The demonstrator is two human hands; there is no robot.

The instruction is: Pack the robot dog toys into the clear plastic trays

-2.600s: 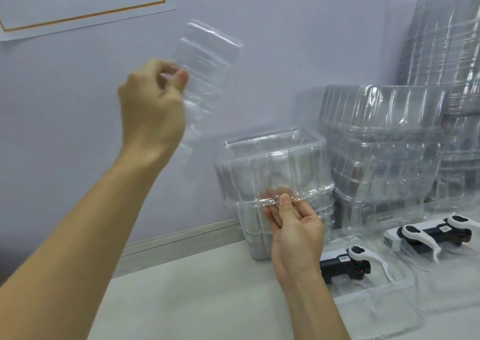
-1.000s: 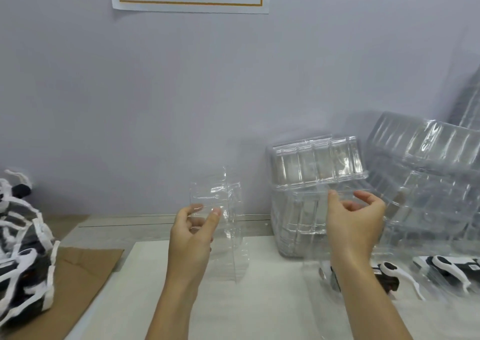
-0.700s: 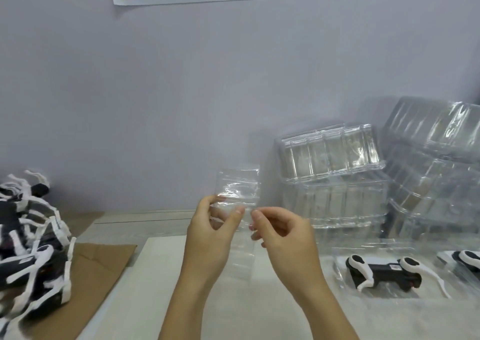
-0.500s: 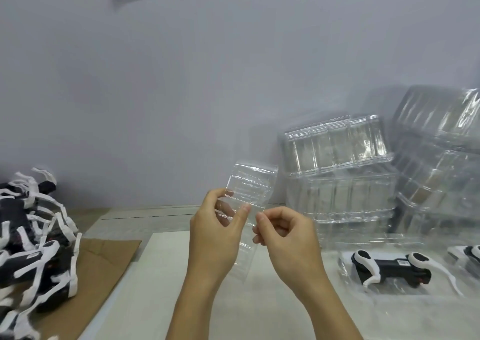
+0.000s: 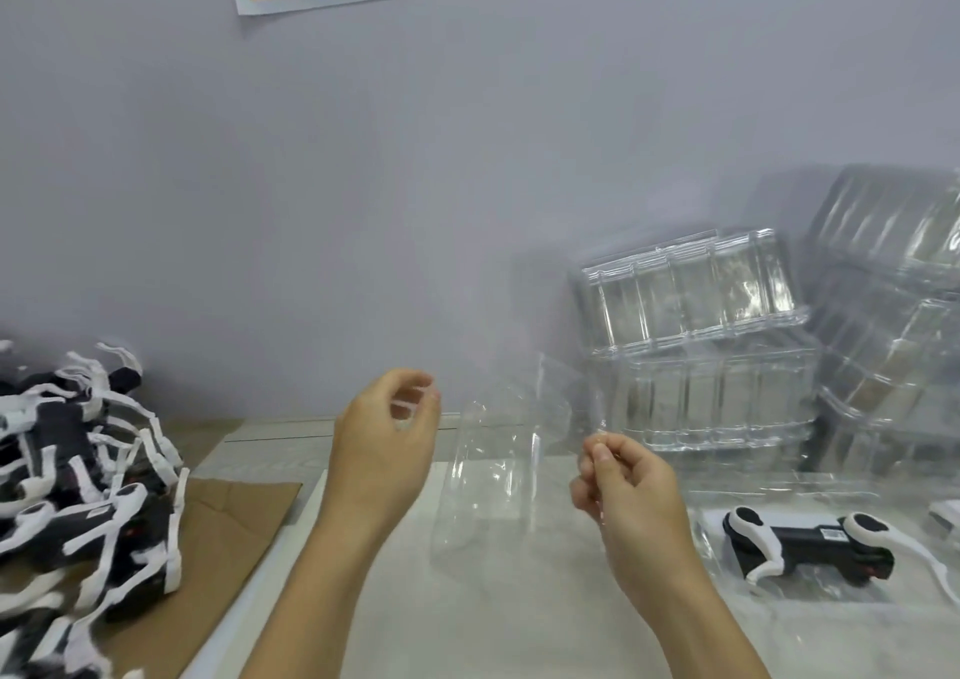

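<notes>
Head view: my right hand (image 5: pixel 626 486) pinches one edge of a thin, clear moulded plastic tray (image 5: pixel 493 476) held above the white table (image 5: pixel 519 626). My left hand (image 5: pixel 387 439), at nine o'clock of the tray, has its fingers curled and appears to hold nothing. Black-and-white robot dog toys (image 5: pixel 78 491) lie piled at nine o'clock; one packed dog (image 5: pixel 810 543) lies at three. Risk: on a one-edge pinch the flimsy tray may twist and slip.

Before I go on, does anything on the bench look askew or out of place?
The top tray of the nearer clear stack sits tilted on the trays below, not nested flat. The loose toys lie in a tangled heap on the cardboard at left. Nothing looks spilled or broken.
</notes>
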